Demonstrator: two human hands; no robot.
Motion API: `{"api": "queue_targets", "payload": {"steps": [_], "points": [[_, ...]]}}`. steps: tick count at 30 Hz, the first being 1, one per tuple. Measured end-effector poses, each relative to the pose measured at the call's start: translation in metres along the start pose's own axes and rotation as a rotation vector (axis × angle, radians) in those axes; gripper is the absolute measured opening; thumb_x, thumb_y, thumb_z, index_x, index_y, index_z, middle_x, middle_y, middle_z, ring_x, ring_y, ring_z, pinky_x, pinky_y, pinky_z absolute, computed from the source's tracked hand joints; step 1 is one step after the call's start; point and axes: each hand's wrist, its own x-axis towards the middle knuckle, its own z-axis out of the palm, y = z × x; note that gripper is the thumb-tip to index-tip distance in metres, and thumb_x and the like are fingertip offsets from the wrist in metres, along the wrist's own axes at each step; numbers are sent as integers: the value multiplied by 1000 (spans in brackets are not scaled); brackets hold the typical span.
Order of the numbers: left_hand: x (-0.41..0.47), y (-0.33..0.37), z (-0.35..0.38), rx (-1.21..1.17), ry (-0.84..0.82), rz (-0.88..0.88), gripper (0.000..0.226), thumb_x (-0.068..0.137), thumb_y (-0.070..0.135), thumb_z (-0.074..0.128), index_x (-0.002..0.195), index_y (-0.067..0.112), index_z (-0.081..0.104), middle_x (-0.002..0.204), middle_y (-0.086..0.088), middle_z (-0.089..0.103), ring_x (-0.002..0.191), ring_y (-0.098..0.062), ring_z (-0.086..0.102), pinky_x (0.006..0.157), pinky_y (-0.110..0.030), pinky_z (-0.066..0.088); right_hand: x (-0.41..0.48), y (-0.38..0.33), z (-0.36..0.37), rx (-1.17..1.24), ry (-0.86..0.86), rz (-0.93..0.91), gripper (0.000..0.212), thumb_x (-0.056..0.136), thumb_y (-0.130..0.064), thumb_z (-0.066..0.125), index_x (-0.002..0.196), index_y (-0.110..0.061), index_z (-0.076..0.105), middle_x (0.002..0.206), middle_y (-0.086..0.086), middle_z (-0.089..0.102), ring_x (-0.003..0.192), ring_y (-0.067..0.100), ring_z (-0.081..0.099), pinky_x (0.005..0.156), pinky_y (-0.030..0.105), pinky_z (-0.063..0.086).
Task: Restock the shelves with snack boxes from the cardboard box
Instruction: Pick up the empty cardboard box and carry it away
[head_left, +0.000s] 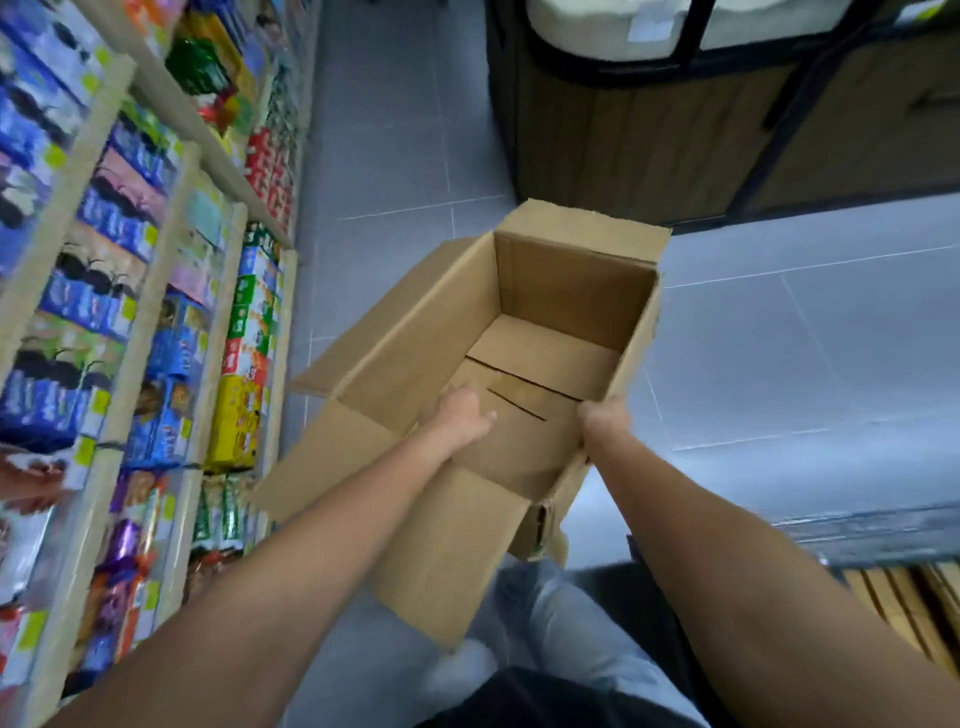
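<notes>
An open cardboard box (550, 291) stands on the grey floor with its flaps spread; I see nothing inside but its bare bottom. My left hand (462, 415) reaches into the box near the left wall, its fingers curled against the cardboard. My right hand (605, 418) grips the top edge of the box's right wall. Snack boxes (161, 358) in blue, green, red and yellow fill the shelves (130, 395) on my left.
A dark wooden cabinet (675, 145) with black framing stands behind the box. A low dark ledge (883, 535) lies at the right. Grey floor tiles (395, 130) run along the aisle between shelves and cabinet. My legs and a white shoe show below.
</notes>
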Motion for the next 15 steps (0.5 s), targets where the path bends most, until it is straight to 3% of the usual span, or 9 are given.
{"api": "queue_targets", "payload": {"steps": [2,6,9,12,15], "points": [[39,17,-15,22,27,3,61,93,33,53,143,5,31,151,-16,28,140,-35,25,116,-40,23,24,-13,-11,-16,38,-18,43,87,-7,47,130,-3,44,123,22,53,112,40,52,93,46,49],[93,37,-45,129,72,-32,78,89,32,58,150,14,13,159,-11,0,146,-34,3,119,-47,11,66,-40,-35,6,111,-26,47,81,-6,43,127,-7,51,119,17,58,109,37,54,84,33,44],[137,58,-70,239,73,-35,89,88,29,62,150,13,0,158,-13,-8,146,-34,-4,117,-50,8,93,-57,-52,91,179,-16,52,72,-9,40,120,-13,58,109,12,63,100,32,56,82,29,43],[175,78,-91,242,125,-118,86,87,26,61,150,10,4,158,-16,-1,145,-38,6,114,-52,17,118,-63,-71,156,235,-6,35,72,-7,41,98,-17,63,87,4,61,86,25,54,75,28,42],[220,102,-111,209,118,-150,82,85,24,63,147,8,12,154,-19,15,138,-39,24,109,-51,29,134,-75,-88,259,337,28,16,66,-8,40,71,-15,53,65,0,51,70,24,49,54,23,40]]}}
